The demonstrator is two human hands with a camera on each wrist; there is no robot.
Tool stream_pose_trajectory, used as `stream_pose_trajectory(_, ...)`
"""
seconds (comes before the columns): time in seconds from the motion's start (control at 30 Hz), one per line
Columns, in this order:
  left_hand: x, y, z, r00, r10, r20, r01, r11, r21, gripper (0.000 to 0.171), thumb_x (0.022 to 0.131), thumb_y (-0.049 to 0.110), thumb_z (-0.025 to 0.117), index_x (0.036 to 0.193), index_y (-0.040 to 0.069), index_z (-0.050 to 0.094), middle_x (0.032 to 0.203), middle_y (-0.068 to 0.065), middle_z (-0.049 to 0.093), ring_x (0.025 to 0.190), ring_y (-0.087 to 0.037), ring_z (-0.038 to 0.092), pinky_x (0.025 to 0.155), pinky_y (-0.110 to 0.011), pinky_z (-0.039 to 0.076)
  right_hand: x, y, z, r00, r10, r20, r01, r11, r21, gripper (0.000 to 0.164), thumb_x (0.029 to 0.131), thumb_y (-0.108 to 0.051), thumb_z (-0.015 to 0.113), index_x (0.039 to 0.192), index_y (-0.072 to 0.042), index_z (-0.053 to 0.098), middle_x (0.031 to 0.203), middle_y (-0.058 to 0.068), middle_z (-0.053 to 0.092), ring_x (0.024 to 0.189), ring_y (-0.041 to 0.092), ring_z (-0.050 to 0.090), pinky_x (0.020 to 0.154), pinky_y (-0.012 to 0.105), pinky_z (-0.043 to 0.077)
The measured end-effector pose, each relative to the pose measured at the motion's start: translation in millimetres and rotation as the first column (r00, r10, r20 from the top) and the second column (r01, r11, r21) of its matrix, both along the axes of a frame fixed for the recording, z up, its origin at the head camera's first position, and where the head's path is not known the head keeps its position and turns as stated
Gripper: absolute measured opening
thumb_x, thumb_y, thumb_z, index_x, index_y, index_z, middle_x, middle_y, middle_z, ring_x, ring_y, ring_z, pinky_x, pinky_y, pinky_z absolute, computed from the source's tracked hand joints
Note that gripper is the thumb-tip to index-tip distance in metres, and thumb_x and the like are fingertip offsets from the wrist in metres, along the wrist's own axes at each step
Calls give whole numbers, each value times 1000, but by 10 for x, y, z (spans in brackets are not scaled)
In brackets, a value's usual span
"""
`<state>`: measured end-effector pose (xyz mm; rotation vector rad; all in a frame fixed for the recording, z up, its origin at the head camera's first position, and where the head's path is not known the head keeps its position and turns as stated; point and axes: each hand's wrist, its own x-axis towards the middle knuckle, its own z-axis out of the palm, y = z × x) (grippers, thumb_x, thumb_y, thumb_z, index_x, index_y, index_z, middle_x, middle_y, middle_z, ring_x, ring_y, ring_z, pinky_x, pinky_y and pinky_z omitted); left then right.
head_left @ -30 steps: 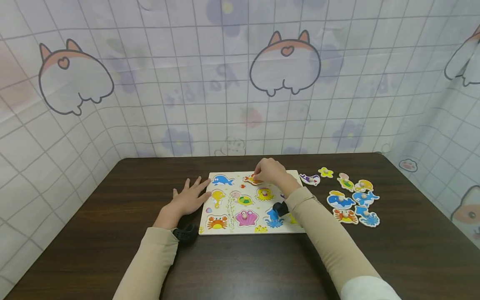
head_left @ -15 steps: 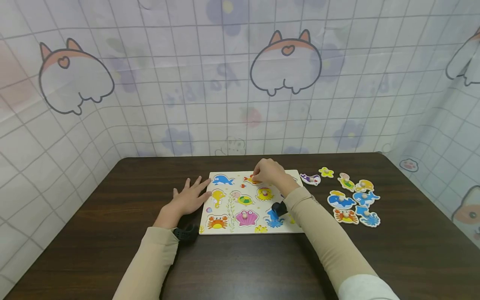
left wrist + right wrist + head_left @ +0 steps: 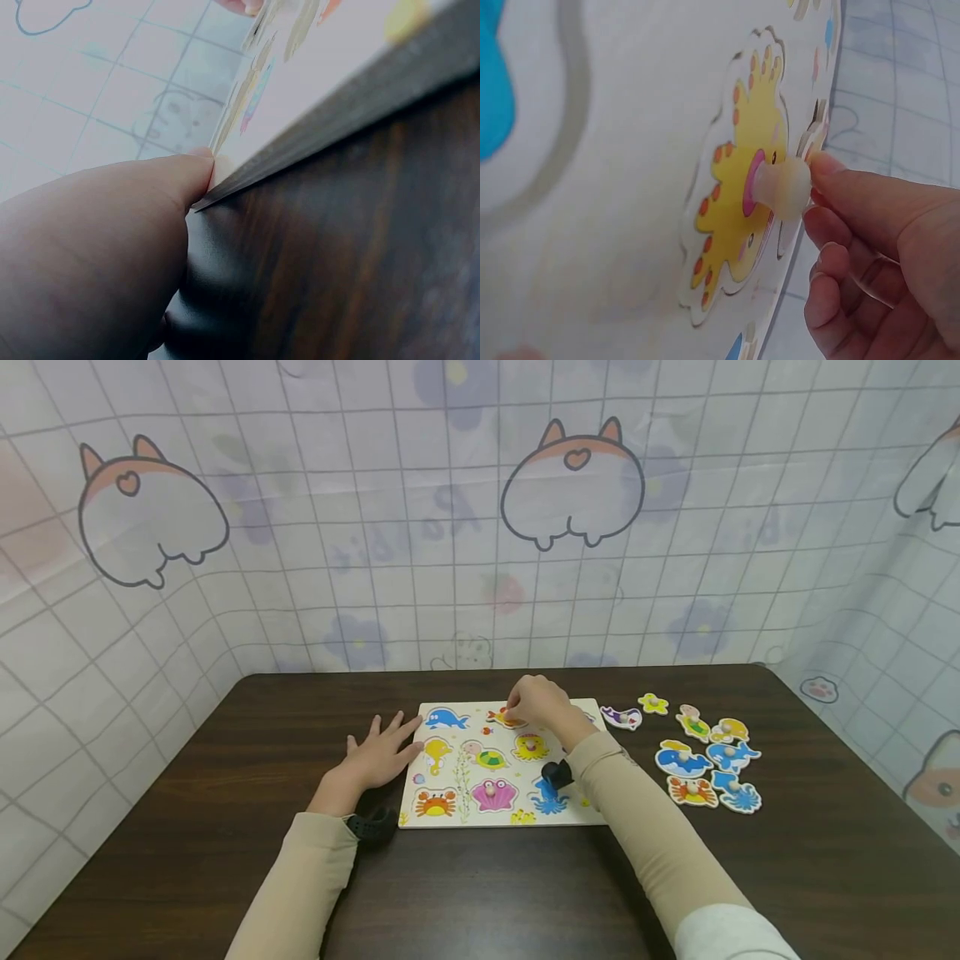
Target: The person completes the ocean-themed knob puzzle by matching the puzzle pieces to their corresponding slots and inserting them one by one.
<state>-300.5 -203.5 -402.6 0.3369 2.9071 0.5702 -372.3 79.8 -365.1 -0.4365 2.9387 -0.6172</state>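
Observation:
A pale wooden puzzle board (image 3: 480,823) with printed sea animals lies on the dark table. My right hand (image 3: 540,703) pinches an orange fish puzzle piece (image 3: 497,717) at the board's top row, thumb against fingers; the knob is hidden by them. Below it, a yellow octopus piece (image 3: 731,217) with a pale knob sits in the board, nearer the right wrist camera. A pink shell piece (image 3: 504,797) sits in the bottom row. My left hand (image 3: 375,758) rests with fingers spread, fingertips on the board's left edge.
Right of the board lie several loose knobbed pieces, among them a purple whale (image 3: 621,718), yellow star (image 3: 647,700), turtle (image 3: 697,728), crab (image 3: 686,793) and blue octopus (image 3: 742,800). A patterned cloth wall (image 3: 420,593) stands behind the table.
The fish piece lies slightly flatter on the board than a second ago, still between my right fingertips. My left hand has not moved.

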Motion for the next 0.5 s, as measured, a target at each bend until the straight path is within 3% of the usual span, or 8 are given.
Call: stream_pose_trajectory(0.5,12,8,4,1000,2,4,-2,1000,3,65,110,45,43,166,18,23,170,-19,10,152,-51,-3,109,-80,-4,14,15,-6,1000,3,26,-3,1000,-8,19,95,-23,76,106,-8,80,101,5,74,90,22,64,87,40,53)
